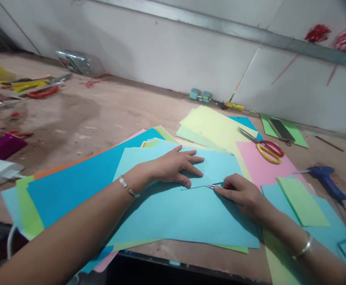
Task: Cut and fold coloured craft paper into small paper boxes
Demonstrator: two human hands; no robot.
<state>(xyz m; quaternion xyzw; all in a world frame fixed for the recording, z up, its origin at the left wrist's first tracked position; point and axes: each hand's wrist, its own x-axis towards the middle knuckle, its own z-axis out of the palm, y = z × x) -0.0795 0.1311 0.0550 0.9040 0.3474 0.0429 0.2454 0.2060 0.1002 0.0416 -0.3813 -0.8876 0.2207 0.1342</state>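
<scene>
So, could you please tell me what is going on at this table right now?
A person is working on a spread of coloured paper. The left hand lies flat on a light blue sheet, pressing it down. The right hand pinches a thin metal tool, its tip at that sheet's near edge. Red and yellow scissors lie beyond the hands, partly on a pink sheet, and a blue glue gun lies to the right.

Left hand point(173, 168) lies flat on light-blue paper point(217, 164); right hand point(241, 194) holds a thin metal tool point(210, 186) against it.
</scene>
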